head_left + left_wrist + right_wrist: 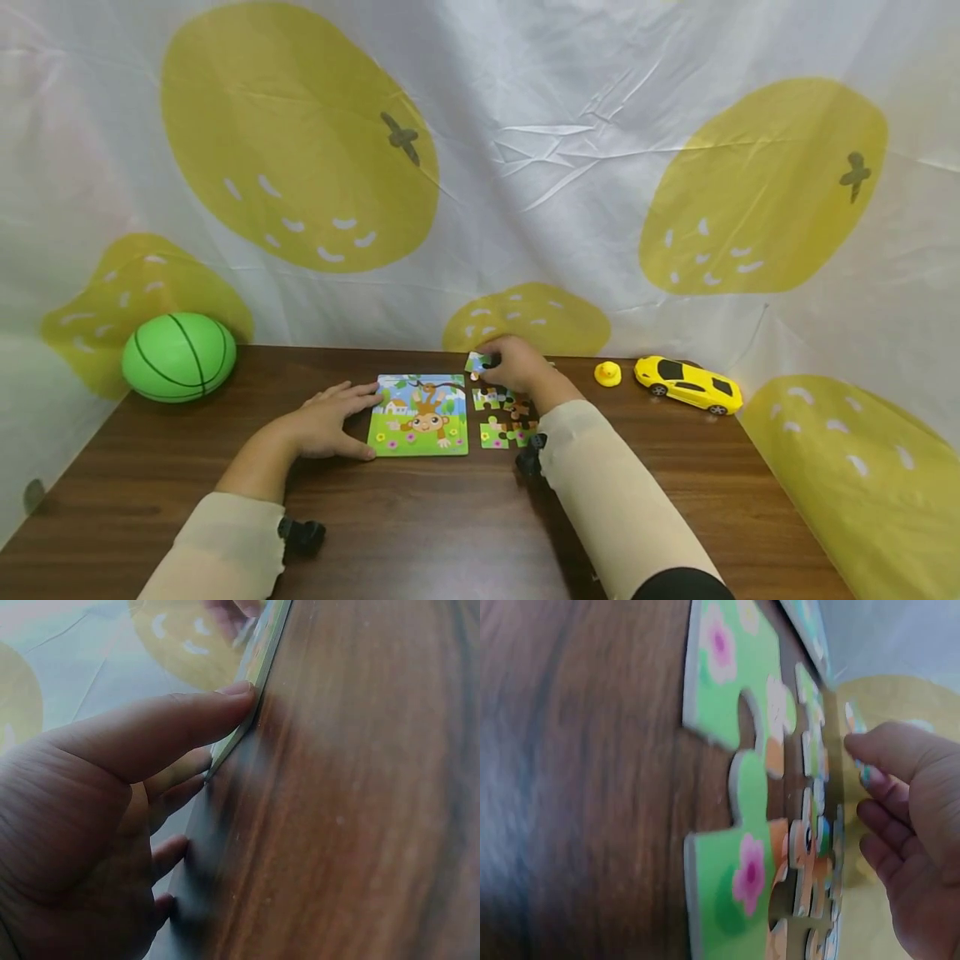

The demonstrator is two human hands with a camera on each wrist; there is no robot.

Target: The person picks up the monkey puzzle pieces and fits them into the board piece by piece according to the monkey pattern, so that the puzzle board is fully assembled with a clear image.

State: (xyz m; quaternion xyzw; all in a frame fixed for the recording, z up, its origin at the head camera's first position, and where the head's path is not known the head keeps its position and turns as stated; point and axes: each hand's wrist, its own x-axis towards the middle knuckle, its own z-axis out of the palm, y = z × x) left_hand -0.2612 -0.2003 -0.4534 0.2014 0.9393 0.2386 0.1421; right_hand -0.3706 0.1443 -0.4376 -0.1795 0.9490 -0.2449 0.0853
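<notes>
- The left hand (326, 421), left of the frame's centre, is spread and grasps nothing; its thumb touches the lower left edge of the picture board (417, 422), its fingers reaching toward the upper left edge.
- The right hand (520, 365), just right of centre, pinches a puzzle piece (476, 365) between thumb and forefinger.
- The relation that counts: the held piece is just beside the board's upper right corner, so the board lies left of the right hand and lower in the frame. The board looks nearly square, with no clear long axis; the left hand is the nearer one, touching it.
- The loose pieces (492, 435) lie in rough rows just right of the board, partly under the right hand and wrist.
- The right wrist view shows the held piece nearly edge-on and blurred, so I cannot fairly tell its long axis.
- On the brown table (420, 533) are a green ball (178, 358) at left, and a yellow duck (607, 374) and yellow car (688, 386) at right.
- A cloth (525, 225) with yellow fruit shapes hangs behind.
</notes>
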